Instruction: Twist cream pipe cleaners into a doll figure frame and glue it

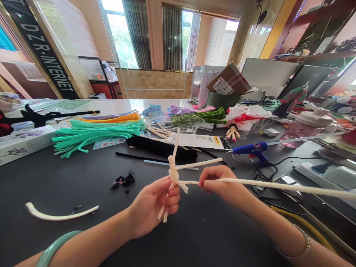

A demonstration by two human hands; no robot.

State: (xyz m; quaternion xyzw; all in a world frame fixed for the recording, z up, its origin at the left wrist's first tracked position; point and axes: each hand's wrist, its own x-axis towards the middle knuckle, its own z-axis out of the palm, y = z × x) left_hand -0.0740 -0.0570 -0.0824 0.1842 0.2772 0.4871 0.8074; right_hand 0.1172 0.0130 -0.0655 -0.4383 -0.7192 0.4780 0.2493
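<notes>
Between the fingers of my left hand (pixel 160 200) is a small figure of twisted cream pipe cleaners (pixel 172 171), held upright at its lower part. Short ends stick out above, to the right and below it, and its middle is wrapped. My right hand (pixel 219 181) pinches a long cream pipe cleaner (pixel 267 182), which runs from the figure's middle past the hand to the right edge of view. Part of the figure is hidden behind my left fingers. A loose, curved cream pipe cleaner piece (pixel 62 216) lies on the table to the left.
Bundles of turquoise pipe cleaners (pixel 97 135), black pipe cleaners (pixel 161 149) and green pipe cleaners (pixel 211 116) lie beyond my hands. A blue glue gun (pixel 251 150) rests at right, near cables and a power strip (pixel 317 176). Black scraps (pixel 125 181) lie left of centre.
</notes>
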